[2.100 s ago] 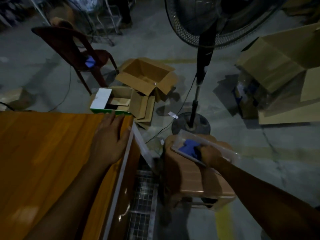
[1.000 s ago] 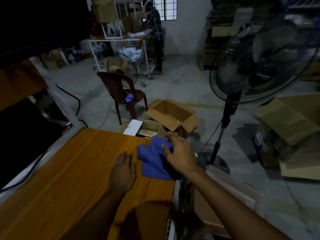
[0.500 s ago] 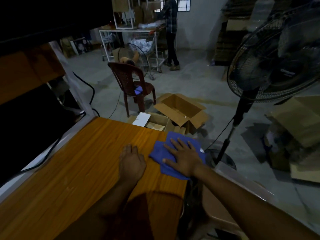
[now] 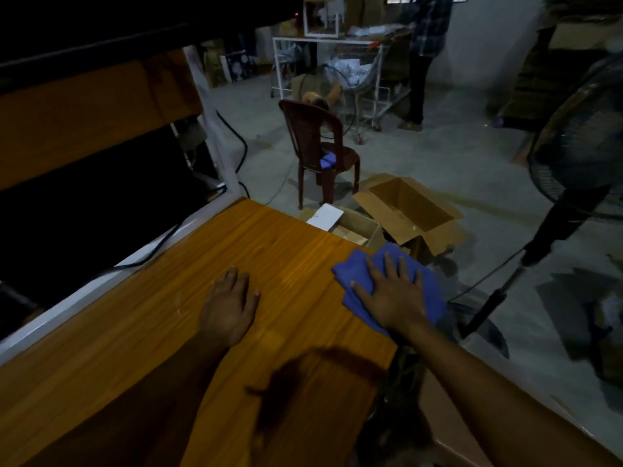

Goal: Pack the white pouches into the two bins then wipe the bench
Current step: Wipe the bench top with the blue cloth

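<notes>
A blue cloth (image 4: 355,276) lies at the far right corner of the orange wooden bench (image 4: 161,318). My right hand (image 4: 391,293) presses flat on the cloth with its fingers spread. My left hand (image 4: 231,306) rests palm down on the bare bench top, to the left of the cloth and apart from it. No white pouches or bins show on the bench.
Open cardboard boxes (image 4: 408,210) sit on the floor beyond the bench corner. A red plastic chair (image 4: 313,146) stands behind them. A standing fan (image 4: 580,163) is at the right. A person (image 4: 424,55) stands at a white rack far back. A dark shelf unit (image 4: 87,129) borders the bench's left.
My right hand took the blue cloth from a box at the right, brought it onto the bench corner and now presses it flat. My left hand has stayed on the bench top.
</notes>
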A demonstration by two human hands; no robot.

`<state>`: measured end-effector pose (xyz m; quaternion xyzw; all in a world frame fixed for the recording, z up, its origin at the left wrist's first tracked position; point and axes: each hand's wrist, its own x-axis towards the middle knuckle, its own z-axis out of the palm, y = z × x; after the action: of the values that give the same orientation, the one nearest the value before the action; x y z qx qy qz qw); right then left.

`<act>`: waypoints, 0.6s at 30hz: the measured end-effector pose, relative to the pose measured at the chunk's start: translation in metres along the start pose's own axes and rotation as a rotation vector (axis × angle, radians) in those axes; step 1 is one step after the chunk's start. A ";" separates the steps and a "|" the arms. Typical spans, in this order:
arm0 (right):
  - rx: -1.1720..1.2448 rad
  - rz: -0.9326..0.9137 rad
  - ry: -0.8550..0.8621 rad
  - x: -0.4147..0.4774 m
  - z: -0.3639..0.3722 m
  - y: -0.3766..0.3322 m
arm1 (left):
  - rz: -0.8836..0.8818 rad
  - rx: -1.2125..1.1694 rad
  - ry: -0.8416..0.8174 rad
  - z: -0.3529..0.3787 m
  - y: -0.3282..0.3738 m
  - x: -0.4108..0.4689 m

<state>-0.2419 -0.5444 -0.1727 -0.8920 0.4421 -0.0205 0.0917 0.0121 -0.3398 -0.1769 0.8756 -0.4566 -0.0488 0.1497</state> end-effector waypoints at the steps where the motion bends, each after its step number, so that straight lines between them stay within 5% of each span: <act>1: -0.004 0.036 -0.012 0.011 0.000 -0.013 | -0.042 0.005 0.014 0.000 -0.004 -0.001; 3: 0.033 0.011 -0.052 0.023 0.001 -0.045 | -0.072 0.034 0.017 0.000 -0.006 -0.001; 8: 0.030 -0.422 -0.123 -0.003 0.015 -0.077 | -0.025 0.055 -0.007 -0.006 -0.025 -0.002; 15: 0.014 -0.086 -0.095 0.071 0.009 -0.105 | -0.216 0.056 0.079 -0.018 -0.058 0.011; 18: 0.006 -0.267 -0.115 0.089 0.019 -0.148 | -0.319 0.023 0.141 -0.018 -0.064 0.022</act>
<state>-0.0693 -0.5246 -0.1685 -0.9423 0.3135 0.0175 0.1160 0.0792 -0.3191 -0.1782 0.9398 -0.3008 -0.0051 0.1619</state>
